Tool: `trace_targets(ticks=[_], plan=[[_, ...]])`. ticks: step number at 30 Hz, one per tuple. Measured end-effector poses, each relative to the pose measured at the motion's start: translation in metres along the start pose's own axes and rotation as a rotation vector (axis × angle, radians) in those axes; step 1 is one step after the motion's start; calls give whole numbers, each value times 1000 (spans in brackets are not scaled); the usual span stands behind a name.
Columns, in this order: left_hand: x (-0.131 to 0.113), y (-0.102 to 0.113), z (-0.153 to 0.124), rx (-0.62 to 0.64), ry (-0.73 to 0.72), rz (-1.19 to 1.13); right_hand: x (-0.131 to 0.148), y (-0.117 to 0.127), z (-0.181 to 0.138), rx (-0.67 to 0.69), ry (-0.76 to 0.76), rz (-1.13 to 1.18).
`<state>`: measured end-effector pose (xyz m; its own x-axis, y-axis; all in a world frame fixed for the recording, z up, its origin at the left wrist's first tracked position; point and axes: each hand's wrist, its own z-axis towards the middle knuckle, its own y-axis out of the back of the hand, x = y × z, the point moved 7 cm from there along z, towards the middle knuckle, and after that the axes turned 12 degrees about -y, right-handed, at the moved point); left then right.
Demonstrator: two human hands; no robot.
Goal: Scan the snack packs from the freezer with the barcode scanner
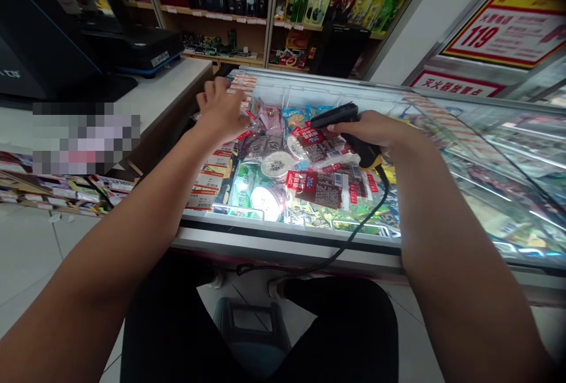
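My right hand (374, 126) is closed around the grip of a black barcode scanner (333, 115), whose head points left over the freezer. A black cord (384, 191) hangs from its yellow-ringed base and loops down over the front edge. My left hand (223, 111) has its fingers spread, above the freezer's left end near a strip of price labels (244, 81); whether it touches anything there I cannot tell. Below and between the hands lie frozen packets, among them a brown-and-red packet (316, 188), a round white-topped tub (277, 165) and a green packet (248, 185).
The chest freezer's front rim (283, 240) runs just above my knees. A slanted glass lid (486, 153) covers its right side. To the left stands a white counter (177, 85) with a black machine (132, 47). Stocked shelves (225, 16) line the back. A stool (252, 336) is between my legs.
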<state>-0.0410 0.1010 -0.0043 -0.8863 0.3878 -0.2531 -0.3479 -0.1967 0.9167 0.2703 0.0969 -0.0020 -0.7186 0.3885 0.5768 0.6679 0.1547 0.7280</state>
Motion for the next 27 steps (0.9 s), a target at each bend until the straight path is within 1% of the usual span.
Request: trace_targets(ticks=[2, 4, 5, 7, 10, 13, 15, 18, 20, 22, 24, 27], plan=[[-31, -15, -4, 69, -126, -55, -1, -2, 5, 78, 38, 82], [-58, -35, -8, 170, -253, -130, 2, -5, 5, 183, 111, 203], [-67, -42, -9, 186, -291, -157, 7, -6, 2, 228, 167, 263], [-75, -48, -9, 154, -310, -207, 19, -6, -11, 291, 309, 341], [-69, -41, -4, 43, -250, -390, 37, -10, -39, 371, 501, 342], [-56, -29, 4, -30, -214, -620, 47, -14, -56, 403, 589, 310], [-47, -23, 9, -54, -188, -731, 48, -13, -58, 353, 612, 322], [-27, -15, 12, -115, -84, -832, 45, -3, -53, 210, 600, 351], [-14, -9, 11, -164, 3, -816, 42, 0, -48, 156, 561, 284], [-4, -2, 9, -183, 63, -740, 39, -2, -45, 145, 483, 123], [0, 3, 8, -153, 87, -651, 37, -4, -45, 121, 415, -26], [1, 6, 8, -111, 87, -560, 39, -5, -49, 85, 393, -79]])
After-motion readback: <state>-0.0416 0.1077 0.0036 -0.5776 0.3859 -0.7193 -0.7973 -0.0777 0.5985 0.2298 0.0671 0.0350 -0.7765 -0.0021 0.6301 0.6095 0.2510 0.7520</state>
